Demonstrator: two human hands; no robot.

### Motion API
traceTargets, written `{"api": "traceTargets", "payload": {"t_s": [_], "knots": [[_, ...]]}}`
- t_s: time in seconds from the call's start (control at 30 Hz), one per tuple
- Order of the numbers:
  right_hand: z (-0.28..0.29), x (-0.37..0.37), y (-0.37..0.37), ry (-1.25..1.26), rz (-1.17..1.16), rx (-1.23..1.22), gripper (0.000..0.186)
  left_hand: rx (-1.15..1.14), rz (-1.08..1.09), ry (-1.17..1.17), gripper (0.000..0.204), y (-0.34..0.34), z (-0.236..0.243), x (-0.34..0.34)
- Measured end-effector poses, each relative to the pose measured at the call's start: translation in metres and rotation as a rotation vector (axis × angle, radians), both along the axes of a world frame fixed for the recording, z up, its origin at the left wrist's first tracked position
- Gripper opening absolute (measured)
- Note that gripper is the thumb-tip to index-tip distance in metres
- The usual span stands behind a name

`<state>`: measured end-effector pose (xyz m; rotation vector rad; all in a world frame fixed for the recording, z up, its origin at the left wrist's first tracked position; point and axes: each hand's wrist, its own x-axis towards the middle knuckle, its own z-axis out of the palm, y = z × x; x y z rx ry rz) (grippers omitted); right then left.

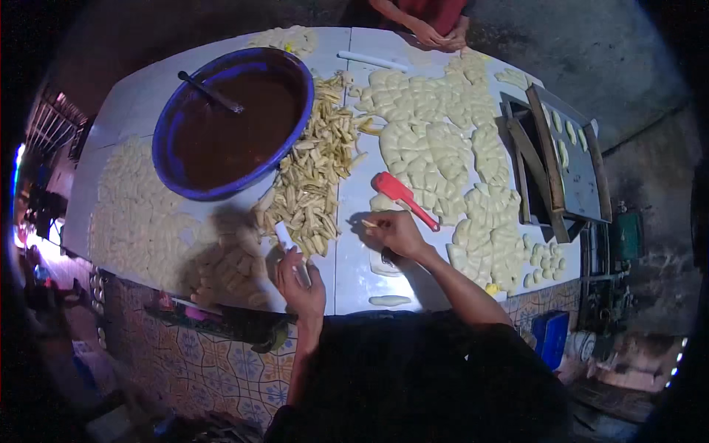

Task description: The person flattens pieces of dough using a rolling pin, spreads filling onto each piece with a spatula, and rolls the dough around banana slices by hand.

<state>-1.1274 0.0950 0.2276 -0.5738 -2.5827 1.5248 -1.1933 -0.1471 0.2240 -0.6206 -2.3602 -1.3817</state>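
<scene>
My left hand grips a short white rolling pin beside a heap of cut, banana-like yellow pieces. My right hand pinches a small pale-brown piece between thumb and finger, over a flattened pale dough piece that it partly hides. Just behind it lies a red tool with a broad head, beside spread portions of pale dough. A small shaped dough piece lies at the table's near edge.
A blue basin of brown liquid holds a dark utensil. More dough covers the left side. Stacked metal trays with dough pieces stand at right. Another white pin lies toward the back, near another person's hands at the white table's far edge.
</scene>
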Motion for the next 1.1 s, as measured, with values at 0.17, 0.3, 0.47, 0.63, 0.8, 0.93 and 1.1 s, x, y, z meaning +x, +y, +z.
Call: {"api": "traceTargets", "payload": {"t_s": [0.17,0.3,0.47,0.63,0.8,0.93,1.1], "knots": [[-0.008,0.064,0.014,0.095,-0.031,0.185,0.026,-0.154,-0.555,-0.210,0.026,0.064,-0.006,0.013],[-0.043,0.066,0.007,0.116,-0.056,0.467,0.026,-0.236,-0.672,-0.081,0.023,0.099,-0.041,0.007],[-0.054,0.079,0.011,0.181,-0.069,0.457,0.026,-0.329,-0.727,0.005,0.015,0.115,-0.050,0.008],[-0.047,0.081,0.007,0.191,0.028,0.442,0.016,-0.375,-0.753,0.042,0.009,0.110,-0.046,0.012],[-0.039,0.103,-0.005,0.208,0.078,0.326,0.021,-0.362,-0.761,-0.059,0.011,0.084,-0.044,0.026],[-0.019,0.123,-0.018,0.228,0.006,0.331,0.028,-0.285,-0.759,-0.014,0.018,0.069,-0.019,0.042],[-0.056,0.127,-0.028,0.291,-0.122,0.288,0.015,-0.316,-0.768,0.032,0.023,0.074,-0.047,0.042]]}}
